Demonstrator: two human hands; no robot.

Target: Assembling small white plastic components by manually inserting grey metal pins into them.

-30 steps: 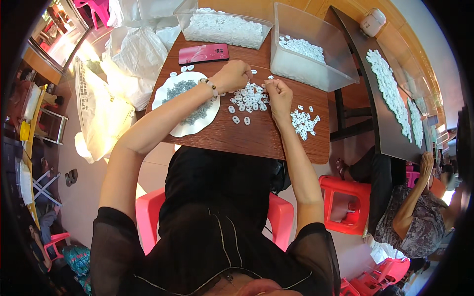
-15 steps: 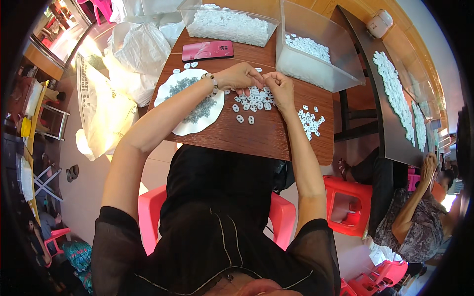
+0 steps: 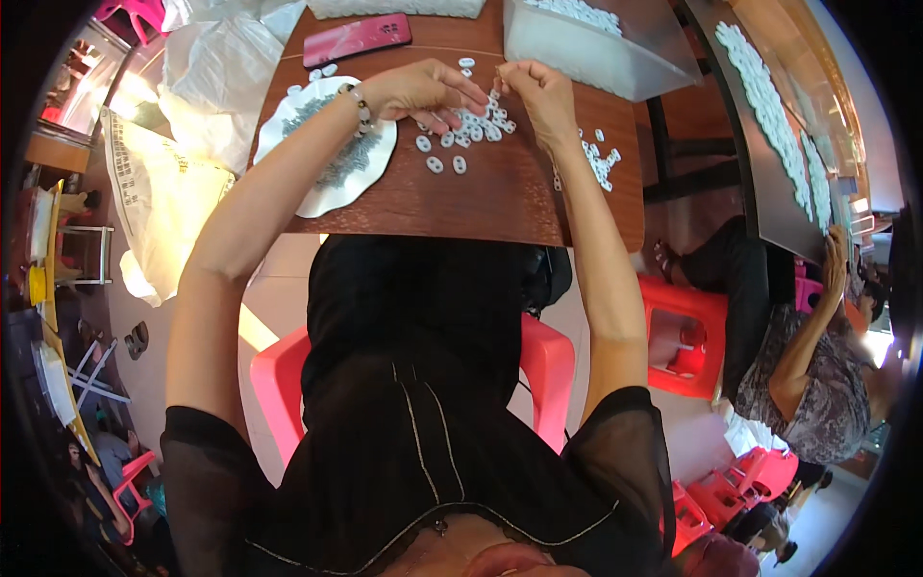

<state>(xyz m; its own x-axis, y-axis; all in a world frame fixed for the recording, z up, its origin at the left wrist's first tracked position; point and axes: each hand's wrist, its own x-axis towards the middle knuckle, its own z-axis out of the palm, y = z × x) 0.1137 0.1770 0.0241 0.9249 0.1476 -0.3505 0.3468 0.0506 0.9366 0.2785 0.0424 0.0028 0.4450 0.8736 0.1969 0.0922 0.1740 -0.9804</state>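
Of the two white two-holed pieces nearest the desk's front edge, the right one's long axis runs roughly toward the person, beside a heap of similar pieces. The left hand's fingers spread apart, partly hiding that heap; the right hand's fingertips meet, any content too small to tell. One phone and two bins stand beyond, and the left forearm crosses one plate.

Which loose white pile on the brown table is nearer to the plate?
The pile by the left hand; the other lies mostly beyond the right forearm.
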